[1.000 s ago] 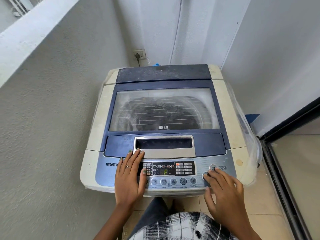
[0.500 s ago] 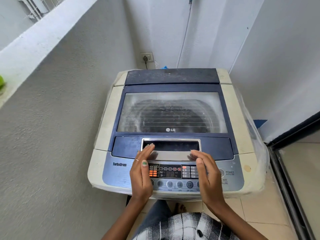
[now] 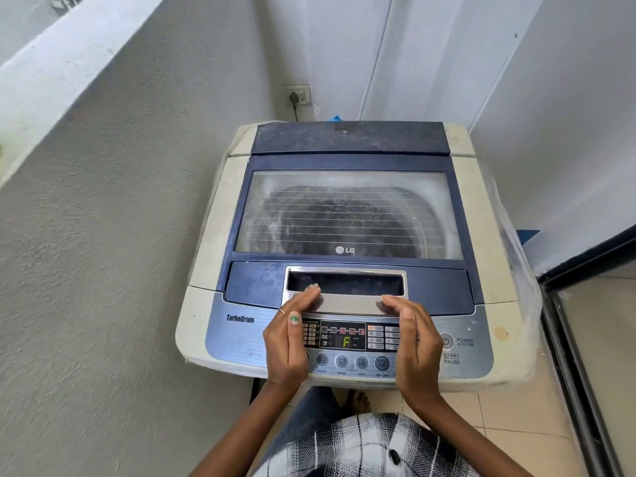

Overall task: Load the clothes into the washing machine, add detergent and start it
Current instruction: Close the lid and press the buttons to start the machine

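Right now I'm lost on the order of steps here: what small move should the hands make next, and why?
Probably hook the fingertips into the lid handle and lift. The lid lies shut, and the left hand and right hand are already poised at the handle's front lip, holding nothing. The display is lit, so power seems on.

**Narrow tiled corner, daylit**

Hemmed in by a rough grey plastered wall [image 3: 113, 235] on the left, topped by a white ledge [image 3: 69, 53]. Behind, smoother white wall panels [image 3: 344, 53] with a wall socket [image 3: 298, 95], a dark plug seated in it and its cord dropping down. To the right, a plain white wall [image 3: 568, 115] above a dark-framed sliding door [image 3: 585, 339]. Underfoot, pale beige floor tiles [image 3: 509, 418]. Lit evenly by soft daylight, without hard shadows.
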